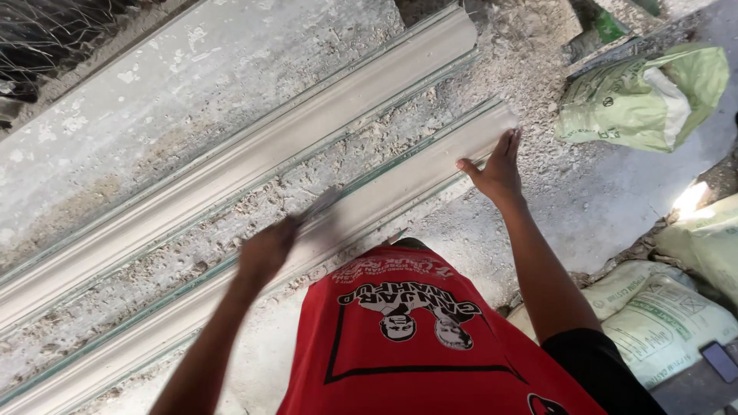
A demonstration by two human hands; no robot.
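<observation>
Two long pale plaster mouldings lie side by side on a glass-topped bench. My left hand (pixel 265 250) is blurred with motion and grips a flat scraper blade (pixel 319 206) that rests on the near moulding (pixel 400 180). My right hand (pixel 498 167) is spread flat against the right end of that same moulding, fingers pointing up. The far moulding (pixel 323 107) lies untouched, parallel to the near one. I wear a red printed shirt (pixel 407 346).
Crumbs of dried plaster (pixel 254 204) litter the strip between the mouldings. A green-white sack (pixel 642 96) lies at the upper right; more sacks (pixel 669 307) are stacked at the lower right. A dark phone (pixel 720 361) lies on one sack. A worn grey slab (pixel 154 84) spans the upper left.
</observation>
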